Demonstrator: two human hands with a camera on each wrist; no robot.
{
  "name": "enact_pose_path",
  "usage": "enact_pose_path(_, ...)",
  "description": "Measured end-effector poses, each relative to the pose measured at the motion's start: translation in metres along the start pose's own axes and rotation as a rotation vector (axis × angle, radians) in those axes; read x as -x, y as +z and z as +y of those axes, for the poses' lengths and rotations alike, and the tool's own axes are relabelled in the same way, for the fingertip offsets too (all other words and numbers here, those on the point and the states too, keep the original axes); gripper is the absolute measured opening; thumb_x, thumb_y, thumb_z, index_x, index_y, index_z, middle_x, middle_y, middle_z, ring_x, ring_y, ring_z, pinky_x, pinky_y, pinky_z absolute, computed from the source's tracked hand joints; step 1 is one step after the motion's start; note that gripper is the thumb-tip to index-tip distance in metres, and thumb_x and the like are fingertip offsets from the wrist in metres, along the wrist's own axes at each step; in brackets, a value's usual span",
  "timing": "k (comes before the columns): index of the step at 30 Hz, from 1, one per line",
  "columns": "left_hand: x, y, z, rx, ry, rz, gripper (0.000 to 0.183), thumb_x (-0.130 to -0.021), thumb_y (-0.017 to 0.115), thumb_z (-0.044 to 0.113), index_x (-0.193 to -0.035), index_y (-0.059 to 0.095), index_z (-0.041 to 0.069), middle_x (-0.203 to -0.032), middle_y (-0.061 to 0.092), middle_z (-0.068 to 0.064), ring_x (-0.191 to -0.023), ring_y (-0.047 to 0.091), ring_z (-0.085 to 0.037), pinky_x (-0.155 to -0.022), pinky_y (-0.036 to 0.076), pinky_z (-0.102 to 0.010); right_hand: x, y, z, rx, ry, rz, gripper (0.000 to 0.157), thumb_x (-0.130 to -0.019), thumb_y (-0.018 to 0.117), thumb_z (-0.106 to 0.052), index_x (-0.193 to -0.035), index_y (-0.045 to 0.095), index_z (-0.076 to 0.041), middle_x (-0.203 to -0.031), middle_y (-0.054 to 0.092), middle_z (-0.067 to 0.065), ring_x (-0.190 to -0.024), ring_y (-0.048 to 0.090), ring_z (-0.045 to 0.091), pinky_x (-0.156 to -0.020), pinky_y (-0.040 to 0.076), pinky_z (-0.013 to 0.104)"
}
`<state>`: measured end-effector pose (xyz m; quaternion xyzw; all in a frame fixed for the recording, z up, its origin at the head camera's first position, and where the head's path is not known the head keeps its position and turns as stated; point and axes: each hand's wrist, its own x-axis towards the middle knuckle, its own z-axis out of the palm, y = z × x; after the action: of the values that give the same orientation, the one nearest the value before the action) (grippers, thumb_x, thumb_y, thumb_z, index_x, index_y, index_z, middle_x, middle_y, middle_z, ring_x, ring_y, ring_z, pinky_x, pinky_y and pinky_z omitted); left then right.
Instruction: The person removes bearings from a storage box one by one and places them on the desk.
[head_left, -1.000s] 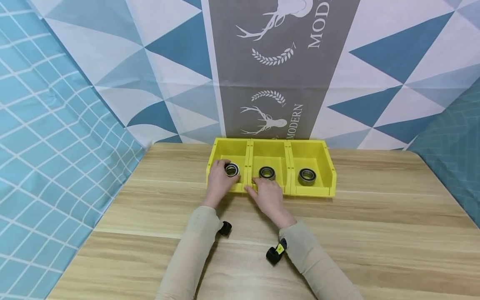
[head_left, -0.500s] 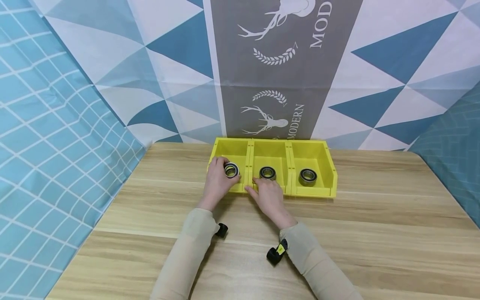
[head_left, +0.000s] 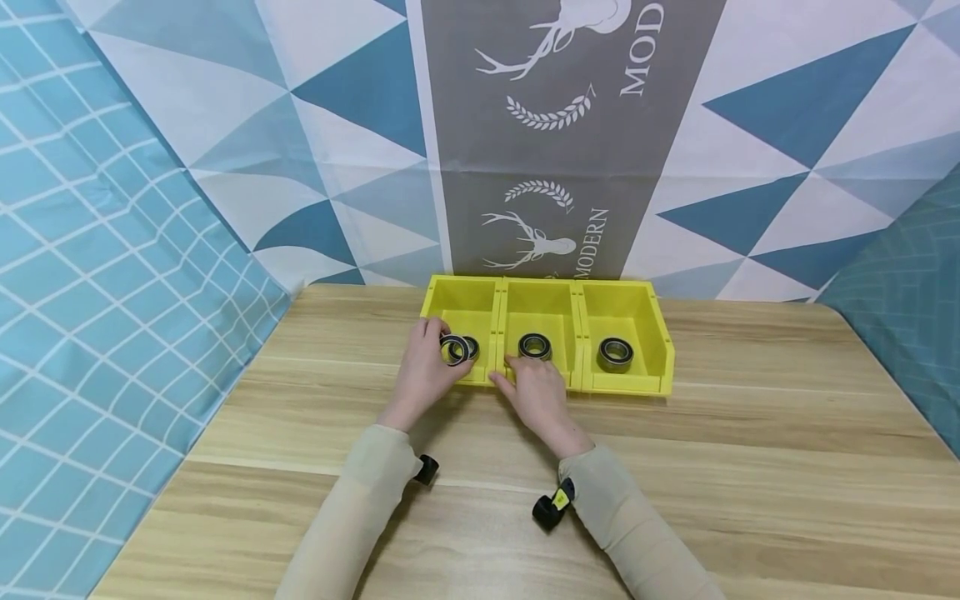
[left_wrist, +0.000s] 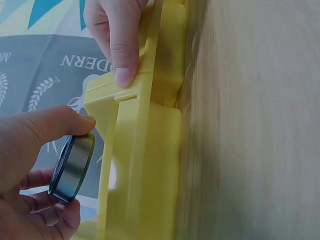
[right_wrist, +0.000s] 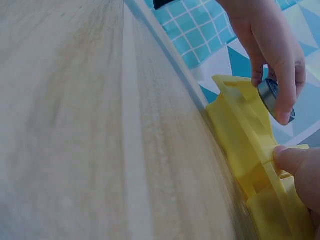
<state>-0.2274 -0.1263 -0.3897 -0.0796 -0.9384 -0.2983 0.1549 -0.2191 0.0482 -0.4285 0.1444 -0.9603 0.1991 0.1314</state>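
Observation:
My left hand [head_left: 422,362] pinches a ball bearing [left_wrist: 77,167] between thumb and fingers, tilted, over the front of the left yellow bin [head_left: 461,294]. A second bearing [head_left: 474,350] sits in that bin, partly hidden behind the held one. My right hand [head_left: 542,392] grips the front edge where the left and middle bins meet. Its thumb lies on the rim, while the other fingers reach into the middle bin [head_left: 538,300], partly hidden. Just beyond those fingers is another bearing [head_left: 535,357].
The right bin [head_left: 618,302], joined to the other two, contains one bearing [head_left: 616,364]. All three bins stand at the back of the wooden table [head_left: 750,450], against a patterned backdrop [head_left: 555,150]. A grid-patterned cloth [head_left: 90,275] borders the table's left side.
The left hand has drawn back to the left and toward the body with its bearing, showing more of the second bearing in the left bin. The right hand has kept its place.

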Motion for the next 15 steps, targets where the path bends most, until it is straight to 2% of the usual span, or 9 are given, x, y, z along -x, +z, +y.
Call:
enact_pose_path(5,0.005,-0.005,-0.004,-0.033,0.045,0.017,0.051,-0.065,0.079,0.021,-0.098,0.045,0.003,-0.095,0.045,-0.011,-0.085,0.045,-0.023,-0.075,0.043,-0.034,0.000,0.000,0.000,0.001,-0.005,0.003,0.051,-0.088,0.051,-0.048,-0.116,0.060,-0.006,-0.113,0.063,0.013,-0.105,0.058,0.031,-0.092,0.040,0.044)
enact_pose_path(15,0.017,-0.014,-0.010,-0.025,0.044,-0.001,0.050,-0.065,0.079,0.020,-0.098,0.045,0.002,-0.096,0.045,-0.010,-0.086,0.044,-0.023,-0.077,0.042,-0.035,0.001,0.001,0.000,0.010,-0.024,0.017,0.050,-0.088,0.052,-0.047,-0.115,0.061,-0.006,-0.109,0.064,0.014,-0.102,0.059,0.031,-0.089,0.043,0.043)
